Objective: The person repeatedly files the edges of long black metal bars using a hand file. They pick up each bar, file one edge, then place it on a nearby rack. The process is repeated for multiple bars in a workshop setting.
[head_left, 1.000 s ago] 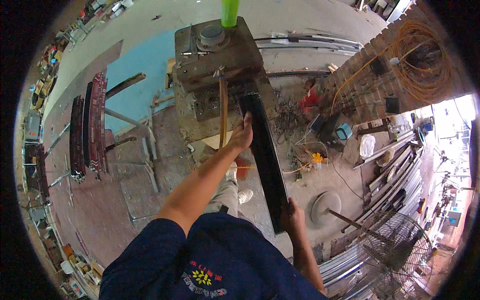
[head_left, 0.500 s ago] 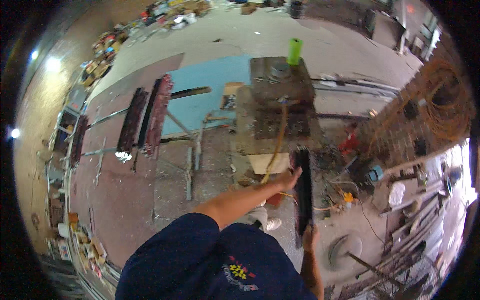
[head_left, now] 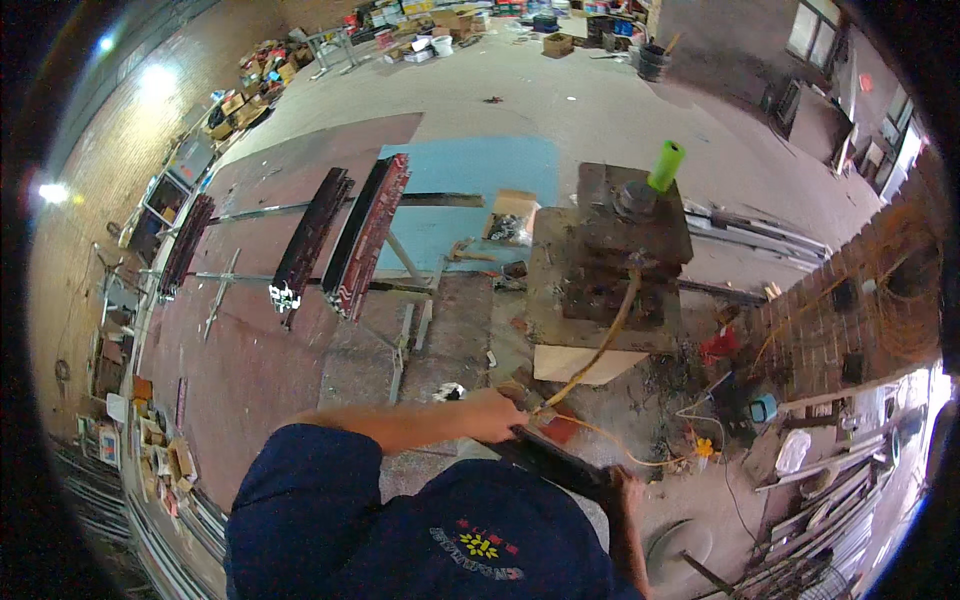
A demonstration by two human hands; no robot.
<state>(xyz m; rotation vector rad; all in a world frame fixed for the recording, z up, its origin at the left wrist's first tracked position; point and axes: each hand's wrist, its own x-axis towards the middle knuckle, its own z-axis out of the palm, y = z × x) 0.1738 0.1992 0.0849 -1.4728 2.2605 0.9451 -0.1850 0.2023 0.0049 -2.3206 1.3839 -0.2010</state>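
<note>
A short dark length of metal profile [head_left: 560, 466] slants across in front of my body. My left hand [head_left: 497, 414] is closed round its upper left end. At its lower right end my right hand [head_left: 626, 490] grips it, with the fingers partly hidden. Ahead and to the right stands a dark, block-shaped machine [head_left: 606, 300] with a yellow hose [head_left: 612, 335] running down its front. A bright green cylinder [head_left: 666, 166] sits on top, beside a round grey metal part [head_left: 636, 200].
To the left, stacks of dark profiles [head_left: 368, 235] lie across a metal rack [head_left: 255, 211]. An open carton [head_left: 512, 217] of small parts lies near a blue floor sheet [head_left: 470, 165]. At right are an orange-yellow fitting [head_left: 704, 447], a round-based stand [head_left: 680, 548] and piled metal lengths [head_left: 830, 490].
The profile has turned from nearly upright to a slant and come closer to my body. My left hand has moved left and down with it. The view has swung left.
</note>
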